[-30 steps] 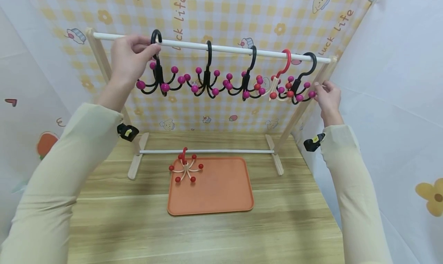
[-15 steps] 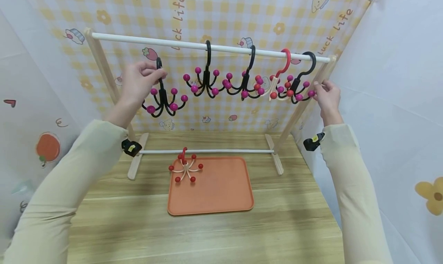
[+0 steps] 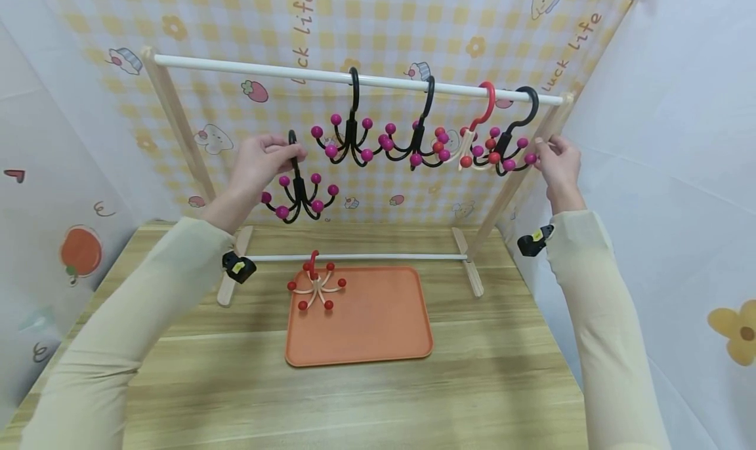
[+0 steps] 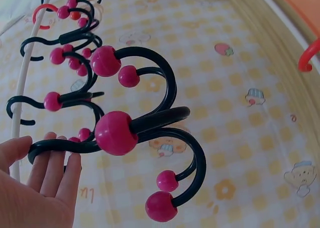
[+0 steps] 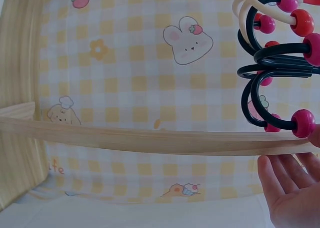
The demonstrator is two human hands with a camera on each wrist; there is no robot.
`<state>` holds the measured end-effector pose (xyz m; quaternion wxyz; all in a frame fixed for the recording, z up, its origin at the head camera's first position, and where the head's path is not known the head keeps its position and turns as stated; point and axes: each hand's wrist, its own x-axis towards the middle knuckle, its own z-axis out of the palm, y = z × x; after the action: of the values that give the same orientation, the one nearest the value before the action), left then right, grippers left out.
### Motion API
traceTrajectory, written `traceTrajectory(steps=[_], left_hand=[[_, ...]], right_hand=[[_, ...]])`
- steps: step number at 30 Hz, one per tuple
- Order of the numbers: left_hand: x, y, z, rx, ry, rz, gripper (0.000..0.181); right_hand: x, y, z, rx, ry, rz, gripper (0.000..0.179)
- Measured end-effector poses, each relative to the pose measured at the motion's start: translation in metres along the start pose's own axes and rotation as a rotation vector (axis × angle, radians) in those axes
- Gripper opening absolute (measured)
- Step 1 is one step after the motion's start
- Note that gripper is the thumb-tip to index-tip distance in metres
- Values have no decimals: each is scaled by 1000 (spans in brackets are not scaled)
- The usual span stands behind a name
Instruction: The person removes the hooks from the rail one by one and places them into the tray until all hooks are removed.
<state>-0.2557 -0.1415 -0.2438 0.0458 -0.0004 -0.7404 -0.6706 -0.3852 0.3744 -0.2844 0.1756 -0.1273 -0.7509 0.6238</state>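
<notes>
My left hand [image 3: 262, 168] pinches a black octopus hanger [image 3: 299, 191] with magenta ball tips by its hook, off the rod and in front of the rack. In the left wrist view the thumb and fingers meet at the hook end, and the hanger's curved arms [image 4: 200, 160] spread away from the palm. My right hand [image 3: 560, 168] grips the rack's right wooden post [image 3: 503, 204] high up; the right wrist view has its fingers under the post [image 5: 165, 142] and the thumb on the opposite side, close by a magenta ball [image 5: 303, 123].
Several other hangers hang on the white rod [image 3: 254, 69], black ones and one red-hooked hanger [image 3: 489, 102], crowded to the right. Below, an orange tray [image 3: 378, 332] on the wooden table [image 3: 236, 384] bears a red-and-cream hanger [image 3: 317, 285] at its back left.
My left hand has lifted the leftmost black hanger off the rod and brought it down and to the right. The right hand stays at the post.
</notes>
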Motion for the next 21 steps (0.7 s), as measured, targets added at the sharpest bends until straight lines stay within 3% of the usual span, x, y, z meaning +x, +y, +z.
traceTrajectory(steps=[9, 15, 21], left_hand=[[0, -17, 19, 35, -83, -65, 27], [-2, -30, 35, 30, -135, -84, 29], [-6, -42, 50, 14, -203, -99, 28]], right_hand=[[29, 19, -4, 31, 25, 14, 40], [26, 18, -4, 57, 16, 16, 38], [17, 12, -3, 8, -1, -11, 33]])
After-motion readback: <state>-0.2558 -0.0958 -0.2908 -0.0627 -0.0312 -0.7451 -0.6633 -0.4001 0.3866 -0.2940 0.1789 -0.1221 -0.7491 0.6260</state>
